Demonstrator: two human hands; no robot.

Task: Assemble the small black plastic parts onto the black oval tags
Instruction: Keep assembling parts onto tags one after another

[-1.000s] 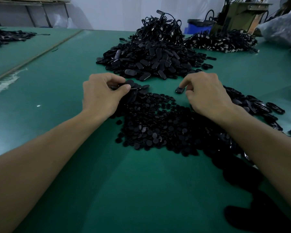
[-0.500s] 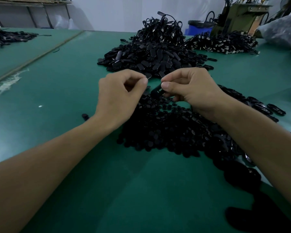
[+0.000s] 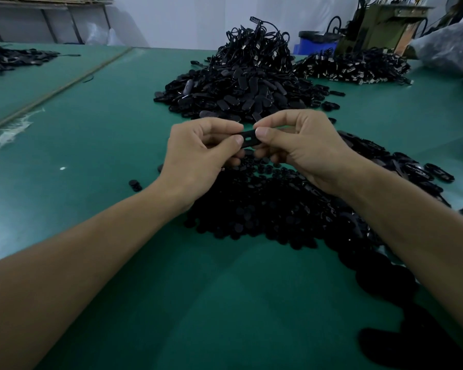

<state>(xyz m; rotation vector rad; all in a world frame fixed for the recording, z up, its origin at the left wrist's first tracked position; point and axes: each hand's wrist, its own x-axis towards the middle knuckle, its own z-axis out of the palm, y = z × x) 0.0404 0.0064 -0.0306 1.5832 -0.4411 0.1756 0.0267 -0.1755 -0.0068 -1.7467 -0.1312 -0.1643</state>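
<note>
Green desk (image 3: 91, 145) fills the view under a litter of black plastic. One oval tag (image 3: 249, 139) is held just above it, slot hole facing up, pinched at both ends. The left hand (image 3: 198, 156) grips its left end between the thumb and curled fingers (image 3: 217, 126), and the right hand (image 3: 302, 150) pinches the other end the same way.

This looks like the fitting step. Whether a small part already sits between the fingertips is hidden. The next move would call for lining a part up with the slot and pressing it home while the other hand steadies the tag.

Directly under the tag lies a spread of small round parts (image 3: 251, 217). Beyond the tag rises a heap of loose oval tags (image 3: 238, 94), and to its right more tags (image 3: 401, 166) trail off.
</note>
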